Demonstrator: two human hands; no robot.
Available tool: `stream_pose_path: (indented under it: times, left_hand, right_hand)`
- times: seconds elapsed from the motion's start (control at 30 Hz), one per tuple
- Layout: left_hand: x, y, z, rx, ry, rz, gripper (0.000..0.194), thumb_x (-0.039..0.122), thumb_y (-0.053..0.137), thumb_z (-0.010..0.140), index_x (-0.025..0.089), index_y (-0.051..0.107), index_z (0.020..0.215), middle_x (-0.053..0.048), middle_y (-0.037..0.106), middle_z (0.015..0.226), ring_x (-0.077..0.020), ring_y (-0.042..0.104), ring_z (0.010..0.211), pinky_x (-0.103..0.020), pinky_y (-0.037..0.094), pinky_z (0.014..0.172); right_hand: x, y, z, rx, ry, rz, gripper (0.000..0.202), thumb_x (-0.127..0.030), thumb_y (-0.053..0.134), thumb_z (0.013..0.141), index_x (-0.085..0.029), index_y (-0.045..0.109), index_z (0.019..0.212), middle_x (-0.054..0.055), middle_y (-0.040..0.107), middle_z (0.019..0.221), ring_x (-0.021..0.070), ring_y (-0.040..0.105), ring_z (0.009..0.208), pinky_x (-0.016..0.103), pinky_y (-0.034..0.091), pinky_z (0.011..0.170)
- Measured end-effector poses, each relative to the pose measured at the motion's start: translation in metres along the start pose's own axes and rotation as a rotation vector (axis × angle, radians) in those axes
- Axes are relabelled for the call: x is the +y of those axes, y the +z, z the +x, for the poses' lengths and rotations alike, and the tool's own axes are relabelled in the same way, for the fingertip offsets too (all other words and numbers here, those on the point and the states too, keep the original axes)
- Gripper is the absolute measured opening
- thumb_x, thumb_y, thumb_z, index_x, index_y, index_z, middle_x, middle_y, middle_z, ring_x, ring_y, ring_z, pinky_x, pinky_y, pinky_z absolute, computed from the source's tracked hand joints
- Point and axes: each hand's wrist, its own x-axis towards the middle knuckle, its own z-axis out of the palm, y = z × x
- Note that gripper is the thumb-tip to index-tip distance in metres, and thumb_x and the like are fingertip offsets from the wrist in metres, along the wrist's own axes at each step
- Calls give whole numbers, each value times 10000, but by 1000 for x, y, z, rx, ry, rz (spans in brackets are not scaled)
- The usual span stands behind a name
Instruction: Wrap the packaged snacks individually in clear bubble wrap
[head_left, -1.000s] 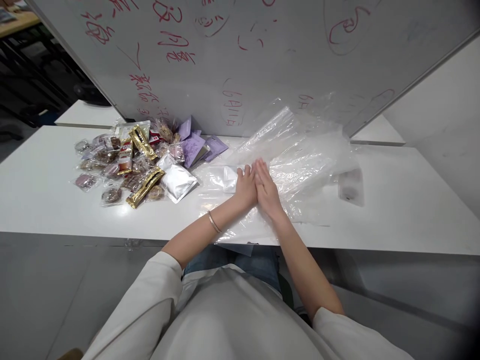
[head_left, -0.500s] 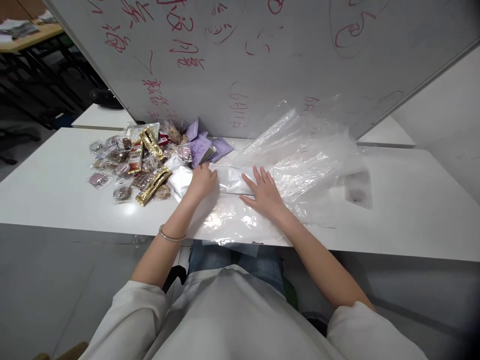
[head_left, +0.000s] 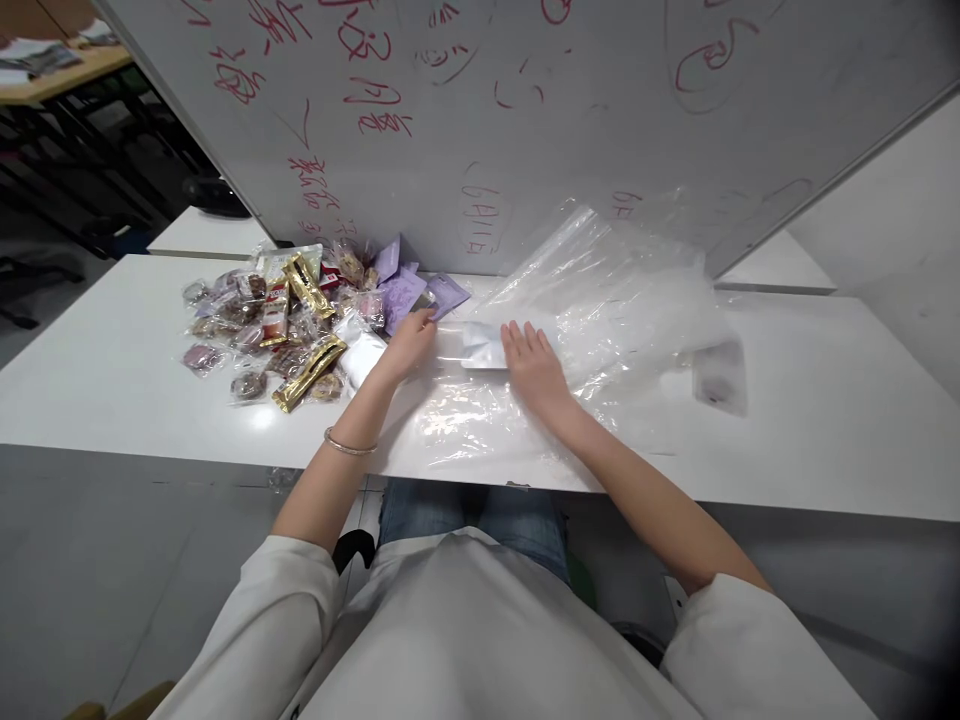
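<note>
My right hand [head_left: 536, 372] lies flat with its fingers stretched out, over the right end of a white packet [head_left: 481, 345] and the clear plastic around it. My left hand [head_left: 412, 345] is closed at the left edge of a large clear plastic bag [head_left: 630, 290], its fingertips pinching the film. The packet lies between my hands, seemingly inside the bag; its right end is hidden under my right hand. Just left of my left hand rests another white packet [head_left: 364, 350], and purple sachets [head_left: 405, 292] lie behind it.
A heap of wrapped snacks, with gold stick packs [head_left: 309, 374] among them, covers the table's left part. A whiteboard [head_left: 450, 130] with red writing stands along the back. A small translucent pouch [head_left: 718, 378] lies at the right on the white table [head_left: 840, 420].
My right hand's fingers have come together and the hand lies flatter on the plastic. The white packet and the film have shifted slightly away from me. My left hand stays at the bag's edge.
</note>
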Motion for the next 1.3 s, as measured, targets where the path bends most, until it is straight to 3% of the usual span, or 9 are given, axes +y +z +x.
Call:
stream_pose_path:
  times: [0.13, 0.23, 0.33, 0.47, 0.7, 0.93, 1.03, 1.17, 1.3]
  left_hand:
    - [3, -32, -21, 74, 275, -72, 596, 177, 406, 842, 222, 420, 1436, -104, 456, 1465, -220, 497, 1300, -381, 430, 1087]
    - [9, -47, -51, -83, 602, 14, 737, 290, 512, 895, 286, 192, 1559, -82, 240, 1626, -270, 276, 1481, -459, 317, 1184]
    - [13, -36, -78, -278, 836, 157, 871, 395, 573, 922, 283, 31, 1594, -87, 123, 1665, -299, 164, 1523, -503, 213, 1231]
    - [7, -3, -97, -491, 1025, 257, 894, 335, 608, 919, 299, 24, 1596, -86, 152, 1655, -293, 179, 1519, -508, 167, 1248]
    - [-12, 24, -114, -524, 1043, 307, 802, 228, 530, 957, 232, 50, 1600, -158, 282, 1606, -279, 271, 1491, -471, 287, 1219]
    - [-13, 29, -126, -526, 1154, 410, 943, 577, 560, 910, 82, 117, 1578, -281, 325, 1552, -388, 231, 1487, -537, 280, 1204]
    - [-14, 32, -136, -479, 1195, 421, 781, 477, 501, 976, 61, 186, 1557, -274, 487, 1442, -365, 309, 1463, -499, 346, 1183]
    - [-17, 39, -149, -377, 1215, 346, 747, 515, 502, 968, 85, 263, 1530, -241, 569, 1362, -363, 392, 1422, -501, 438, 1121]
    - [-15, 47, -159, -277, 1144, 286, 728, 547, 537, 941, 112, 345, 1493, -226, 583, 1348, -368, 409, 1411, -529, 463, 1096]
  right_hand:
    - [20, -46, -4, 38, -136, 44, 663, -27, 330, 906, -244, 377, 1531, 9, 413, 1550, 243, 297, 1478, 564, 225, 1233]
    - [27, -72, -16, 14, -293, 104, 605, -76, 353, 948, -349, 436, 1481, -68, 456, 1518, 212, 242, 1499, 584, 179, 1234]
    - [29, -68, -33, -101, -434, 203, 440, -185, 421, 992, -382, 587, 1349, -54, 450, 1526, 218, 263, 1494, 551, 261, 1212]
    - [29, -39, -51, -241, -515, 234, 343, -218, 491, 983, -359, 667, 1242, 8, 568, 1427, 210, 404, 1425, 544, 318, 1185]
    - [10, -35, -92, -141, -546, 87, 426, -241, 580, 934, -203, 588, 1358, 113, 534, 1454, 283, 356, 1448, 569, 338, 1179]
    - [-3, -28, -145, -225, -691, 144, 324, -190, 520, 972, -375, 691, 1176, -17, 739, 1136, 177, 684, 1096, 391, 566, 1002]
    - [-5, -22, -151, -107, -707, 112, 233, -291, 575, 955, -353, 719, 1126, 1, 763, 1018, 196, 708, 982, 381, 604, 865]
    - [-15, -22, -149, 122, -554, 190, 141, -315, 639, 921, -287, 750, 1004, 12, 748, 818, 196, 687, 811, 366, 548, 671]
    - [-23, -21, -149, 179, -291, 313, 118, -249, 633, 926, -270, 738, 878, 6, 688, 731, 168, 633, 691, 352, 508, 647]
